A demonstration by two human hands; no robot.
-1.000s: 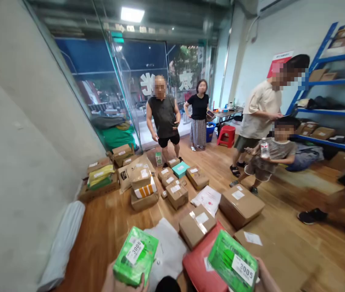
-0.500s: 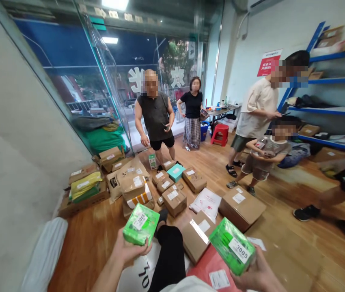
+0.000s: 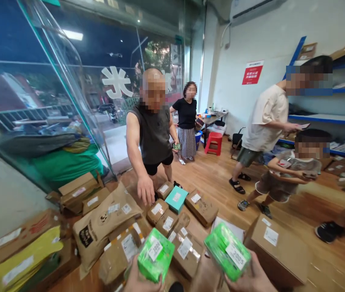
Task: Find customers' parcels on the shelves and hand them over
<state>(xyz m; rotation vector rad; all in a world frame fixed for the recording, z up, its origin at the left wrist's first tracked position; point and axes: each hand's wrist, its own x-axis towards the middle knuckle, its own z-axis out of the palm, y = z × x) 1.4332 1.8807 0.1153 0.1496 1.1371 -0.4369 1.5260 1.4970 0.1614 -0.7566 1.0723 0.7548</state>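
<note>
My left hand [image 3: 142,282] grips a green wrapped parcel [image 3: 156,254] with a white label reading 3006, at the bottom centre. My right hand [image 3: 247,280] grips a second green parcel [image 3: 227,251] labelled 3005, to the right of the first. Both parcels are held up above a cluster of cardboard boxes [image 3: 186,249] on the wooden floor. A person in a dark sleeveless top [image 3: 152,129] stands just beyond, one hand [image 3: 145,190] reaching down and out toward the parcels.
Brown paper bag [image 3: 105,221], teal box [image 3: 176,198], yellow parcel [image 3: 23,259] and a large carton [image 3: 277,247] lie on the floor. Three other people stand at the back and right. A red stool [image 3: 214,142], desk and blue shelving [image 3: 343,117] line the right wall; glass front on the left.
The view has moved forward and closer to the boxes. The person in the dark top has stepped nearer and stretched a hand out. Both green parcels stay gripped.
</note>
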